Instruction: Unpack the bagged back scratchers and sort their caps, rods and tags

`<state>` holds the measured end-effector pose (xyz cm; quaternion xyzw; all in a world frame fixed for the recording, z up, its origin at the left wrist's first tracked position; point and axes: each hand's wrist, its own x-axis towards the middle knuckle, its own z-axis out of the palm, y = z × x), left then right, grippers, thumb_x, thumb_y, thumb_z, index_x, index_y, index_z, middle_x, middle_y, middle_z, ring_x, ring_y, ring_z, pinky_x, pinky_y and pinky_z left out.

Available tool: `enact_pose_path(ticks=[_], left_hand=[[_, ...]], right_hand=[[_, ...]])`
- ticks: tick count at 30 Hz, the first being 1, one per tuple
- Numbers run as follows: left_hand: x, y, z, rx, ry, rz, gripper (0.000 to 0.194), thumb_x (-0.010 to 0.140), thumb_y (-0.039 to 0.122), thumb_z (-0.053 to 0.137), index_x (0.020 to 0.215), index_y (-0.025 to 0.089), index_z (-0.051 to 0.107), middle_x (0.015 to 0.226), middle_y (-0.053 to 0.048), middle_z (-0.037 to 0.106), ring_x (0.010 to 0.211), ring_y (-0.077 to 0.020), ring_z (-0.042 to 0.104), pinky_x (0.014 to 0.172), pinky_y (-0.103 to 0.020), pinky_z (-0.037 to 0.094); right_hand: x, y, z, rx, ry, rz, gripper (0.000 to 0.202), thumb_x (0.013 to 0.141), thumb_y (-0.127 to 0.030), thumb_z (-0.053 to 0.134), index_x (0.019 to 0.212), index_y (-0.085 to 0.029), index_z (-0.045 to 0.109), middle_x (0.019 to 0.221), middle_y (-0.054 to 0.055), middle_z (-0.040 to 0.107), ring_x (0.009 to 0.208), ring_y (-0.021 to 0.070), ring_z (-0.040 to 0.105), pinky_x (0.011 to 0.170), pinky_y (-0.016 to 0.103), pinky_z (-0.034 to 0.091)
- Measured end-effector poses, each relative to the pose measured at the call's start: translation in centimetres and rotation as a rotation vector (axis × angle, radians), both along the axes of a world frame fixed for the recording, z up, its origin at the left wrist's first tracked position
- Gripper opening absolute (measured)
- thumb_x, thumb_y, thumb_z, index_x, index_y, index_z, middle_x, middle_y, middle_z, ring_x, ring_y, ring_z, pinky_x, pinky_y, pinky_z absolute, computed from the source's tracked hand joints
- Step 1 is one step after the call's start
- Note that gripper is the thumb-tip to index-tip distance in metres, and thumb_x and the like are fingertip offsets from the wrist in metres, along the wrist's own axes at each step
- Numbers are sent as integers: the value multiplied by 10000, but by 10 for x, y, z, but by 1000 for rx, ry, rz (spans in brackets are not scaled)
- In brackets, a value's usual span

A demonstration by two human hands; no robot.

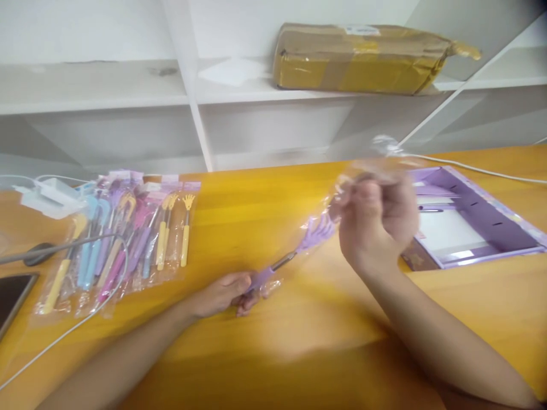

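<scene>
My left hand (226, 293) grips the handle end of a purple back scratcher (314, 234) with a small claw head and a metal shaft. The scratcher points up and right toward my right hand (376, 225). My right hand is closed on the clear plastic sleeve (342, 191) around the claw end, raised a little above the orange table (265, 193). The frame is blurred around the right hand.
A pile of bagged back scratchers (123, 239) in yellow, blue, pink and purple lies at the left. An open purple box (465, 222) sits at the right. A white charger (51, 196) with cables, a dark tablet edge (12, 296), and a taped cardboard parcel (363, 57) on the shelf behind.
</scene>
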<state>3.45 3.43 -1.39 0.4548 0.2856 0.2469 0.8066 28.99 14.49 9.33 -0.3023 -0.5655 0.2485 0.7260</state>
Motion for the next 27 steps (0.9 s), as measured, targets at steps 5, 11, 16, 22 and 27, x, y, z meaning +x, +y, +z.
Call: enact_pose_path(ticks=[5,11,16,22,27], left_hand=[[1,1,3,18,-13,-22,666,1014,771,518,1154,137,670,788,24,458,624,-106,378,589,-250,324],[3,2,4,-21,-63,-14,601,1023,729,562,1057,135,648,701,85,280,571,-93,184,552,-270,165],[3,0,5,-52,-48,9,605,958,781,624,925,182,545,666,100,300,525,-75,206,508,-257,182],[4,-3,6,-64,-32,-13,574,1019,722,580,805,225,389,649,101,269,524,-77,175,505,-269,160],[5,1,4,-53,-73,-22,619,1022,763,520,751,237,342,634,100,213,511,-84,141,498,-278,109]], right_hand=[[5,-1,10,81,161,5,325,965,-483,783,902,-253,562,688,-59,481,502,92,419,448,232,341],[12,-5,5,-475,-149,559,372,897,-569,829,1047,-250,709,946,41,659,803,176,630,656,311,533],[9,6,-2,-472,-91,464,387,938,-609,763,884,-232,695,837,19,606,776,162,588,753,325,538],[74,80,3,-387,226,213,180,1016,-312,698,866,-232,639,820,1,589,736,117,606,757,313,518],[134,120,-8,-707,-88,74,229,1053,-181,647,826,-208,625,586,-54,485,527,98,483,621,332,371]])
